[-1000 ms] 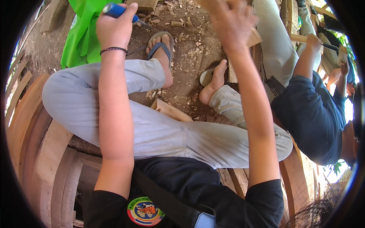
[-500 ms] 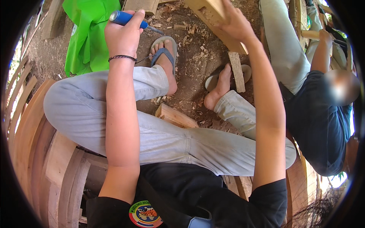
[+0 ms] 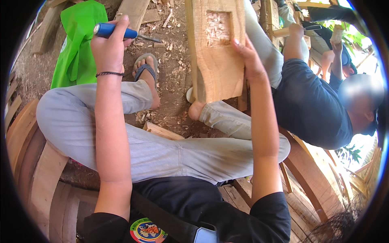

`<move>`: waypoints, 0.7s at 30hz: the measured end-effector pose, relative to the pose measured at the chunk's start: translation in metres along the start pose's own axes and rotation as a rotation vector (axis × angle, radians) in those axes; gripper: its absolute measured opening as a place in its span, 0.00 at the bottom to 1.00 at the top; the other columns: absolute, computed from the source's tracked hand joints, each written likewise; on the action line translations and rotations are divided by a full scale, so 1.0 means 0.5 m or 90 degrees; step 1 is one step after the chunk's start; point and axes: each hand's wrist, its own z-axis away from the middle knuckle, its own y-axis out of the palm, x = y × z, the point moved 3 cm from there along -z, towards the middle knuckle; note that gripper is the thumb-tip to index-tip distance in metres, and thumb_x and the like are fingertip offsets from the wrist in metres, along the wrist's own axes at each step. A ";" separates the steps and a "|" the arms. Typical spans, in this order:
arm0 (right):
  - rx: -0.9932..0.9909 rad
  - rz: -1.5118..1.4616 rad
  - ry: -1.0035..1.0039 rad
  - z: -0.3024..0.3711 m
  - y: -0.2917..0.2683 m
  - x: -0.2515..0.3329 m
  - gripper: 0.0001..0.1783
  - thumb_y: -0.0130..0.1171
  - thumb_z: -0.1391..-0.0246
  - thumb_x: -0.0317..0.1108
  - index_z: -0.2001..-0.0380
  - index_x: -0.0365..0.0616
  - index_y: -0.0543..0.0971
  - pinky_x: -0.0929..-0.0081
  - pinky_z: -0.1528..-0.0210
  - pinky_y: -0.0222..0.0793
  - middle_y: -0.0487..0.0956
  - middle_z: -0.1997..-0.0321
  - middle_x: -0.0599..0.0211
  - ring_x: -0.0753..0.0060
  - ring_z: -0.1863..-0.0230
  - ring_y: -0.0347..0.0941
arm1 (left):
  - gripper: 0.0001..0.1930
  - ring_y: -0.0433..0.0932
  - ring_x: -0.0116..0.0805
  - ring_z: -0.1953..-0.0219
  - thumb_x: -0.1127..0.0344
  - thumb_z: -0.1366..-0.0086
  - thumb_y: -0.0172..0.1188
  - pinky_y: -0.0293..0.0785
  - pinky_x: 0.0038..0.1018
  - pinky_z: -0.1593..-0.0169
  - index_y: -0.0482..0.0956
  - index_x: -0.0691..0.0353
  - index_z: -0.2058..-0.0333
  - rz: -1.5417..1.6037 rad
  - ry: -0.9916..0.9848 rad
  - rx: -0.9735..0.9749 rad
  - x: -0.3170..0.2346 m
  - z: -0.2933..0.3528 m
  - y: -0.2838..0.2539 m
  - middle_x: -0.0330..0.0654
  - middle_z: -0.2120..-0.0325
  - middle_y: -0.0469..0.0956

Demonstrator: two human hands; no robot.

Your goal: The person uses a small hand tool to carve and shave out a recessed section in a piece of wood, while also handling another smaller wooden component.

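My left hand (image 3: 111, 46) is wrapped round the blue handle of a chisel (image 3: 116, 31). Its thin metal blade points right, clear of any wood. On the right, my right hand (image 3: 250, 58) grips the right edge of a thick wooden board (image 3: 202, 77), thumb on the face and the other fingers hidden behind. The board is lifted and its broad face shows. Cut into that face is a rough rectangular recess (image 3: 218, 28) with chipped wood at its bottom.
Wood shavings lie over the dirt floor (image 3: 170, 87) around my sandalled feet. A green bag (image 3: 79, 44) lies at the left beside a plank (image 3: 133, 12). One co-worker in dark clothes (image 3: 312, 101) sits close on the right, with another person beyond. Curved timbers (image 3: 44, 174) stand at left and right.
My right hand has raised the board and turned its recessed face into view. The chisel has shifted slightly left and down in the picture. The whole view has swung, showing more on the right.
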 end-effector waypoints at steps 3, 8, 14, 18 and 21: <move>-0.023 -0.010 0.015 0.023 0.027 -0.047 0.49 0.64 0.39 0.41 0.22 0.47 0.50 0.64 0.29 0.61 0.69 0.29 0.54 0.62 0.32 0.67 | 0.15 0.86 0.32 0.59 0.60 0.34 0.69 0.81 0.23 0.65 0.80 0.65 0.55 0.012 -0.006 -0.015 -0.009 0.008 -0.016 0.44 0.61 0.85; -0.028 -0.091 0.040 0.018 0.051 -0.183 0.49 0.62 0.37 0.40 0.21 0.49 0.46 0.66 0.30 0.60 0.67 0.28 0.53 0.63 0.32 0.67 | 0.16 0.86 0.34 0.60 0.60 0.33 0.68 0.82 0.23 0.65 0.79 0.65 0.53 0.052 0.023 -0.023 -0.042 0.018 -0.023 0.46 0.61 0.85; -0.122 0.054 0.154 0.038 0.057 -0.412 0.49 0.62 0.38 0.50 0.22 0.45 0.51 0.64 0.24 0.46 0.52 0.23 0.35 0.48 0.22 0.48 | 0.16 0.84 0.28 0.67 0.57 0.36 0.71 0.80 0.22 0.69 0.82 0.66 0.62 0.076 0.077 -0.077 -0.048 0.027 -0.019 0.43 0.66 0.85; -0.295 0.301 0.139 0.025 -0.001 -0.512 0.47 0.61 0.41 0.50 0.24 0.48 0.56 0.59 0.20 0.39 0.44 0.23 0.23 0.34 0.19 0.39 | 0.17 0.84 0.29 0.67 0.57 0.36 0.71 0.81 0.22 0.69 0.82 0.67 0.63 0.060 0.080 -0.047 -0.040 0.029 -0.001 0.44 0.66 0.85; -0.222 0.474 0.057 0.008 0.023 -0.453 0.40 0.60 0.44 0.45 0.29 0.45 0.66 0.54 0.23 0.50 0.58 0.27 0.30 0.32 0.26 0.55 | 0.17 0.84 0.30 0.67 0.57 0.35 0.71 0.82 0.23 0.69 0.82 0.68 0.63 0.064 0.073 -0.044 -0.029 0.024 0.000 0.45 0.66 0.85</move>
